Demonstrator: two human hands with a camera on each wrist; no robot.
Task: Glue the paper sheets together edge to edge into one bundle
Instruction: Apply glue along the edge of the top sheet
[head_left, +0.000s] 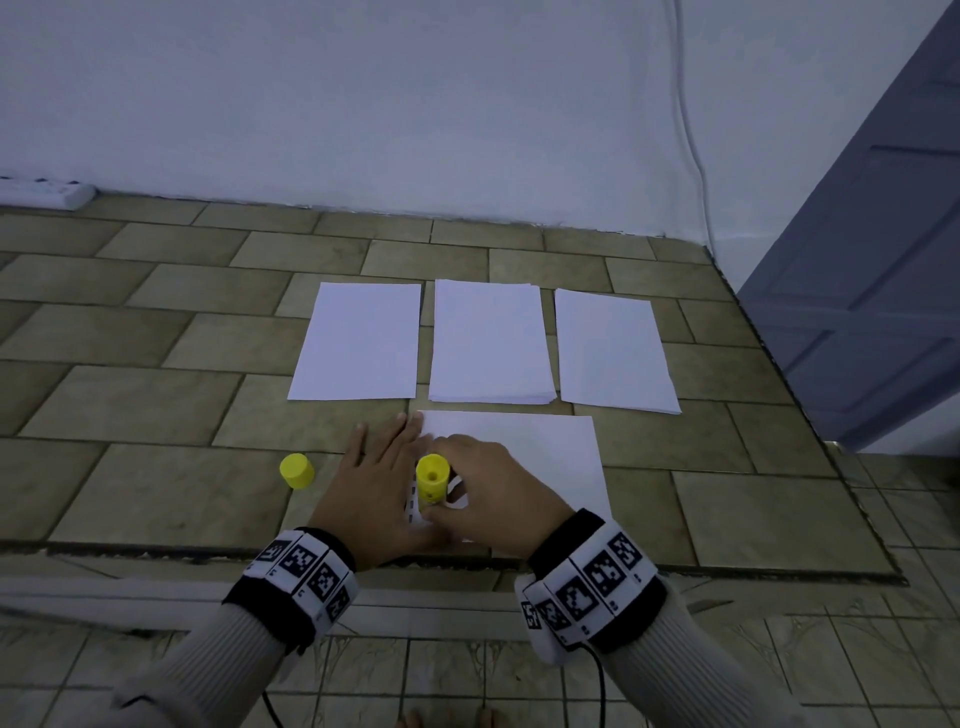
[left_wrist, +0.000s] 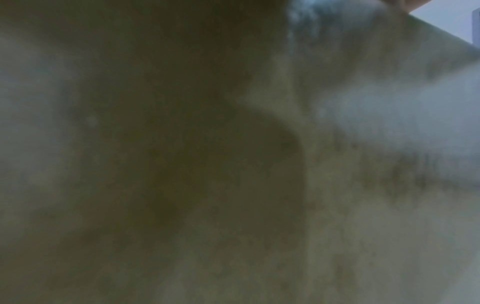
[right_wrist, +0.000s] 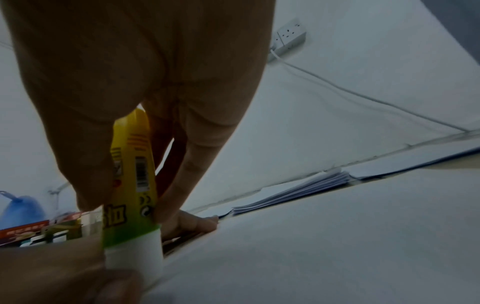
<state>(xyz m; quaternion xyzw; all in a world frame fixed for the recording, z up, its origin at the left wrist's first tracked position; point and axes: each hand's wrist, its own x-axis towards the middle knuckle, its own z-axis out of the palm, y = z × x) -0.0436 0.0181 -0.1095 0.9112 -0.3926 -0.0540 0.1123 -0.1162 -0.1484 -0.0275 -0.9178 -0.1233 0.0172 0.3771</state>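
Bare tiles (head_left: 156, 405) lie open leftward; yellow cap (head_left: 296, 471) stands near; three paper stacks (head_left: 488, 343) seemingly block ahead.

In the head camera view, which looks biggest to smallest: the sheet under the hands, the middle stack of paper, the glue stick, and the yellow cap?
1. Sheet under the hands, though it lies nearer the camera and is partly covered.
2. Middle stack of paper.
3. Glue stick and yellow cap: too alike to rank; the stick is seen end-on and partly hidden by the right hand.
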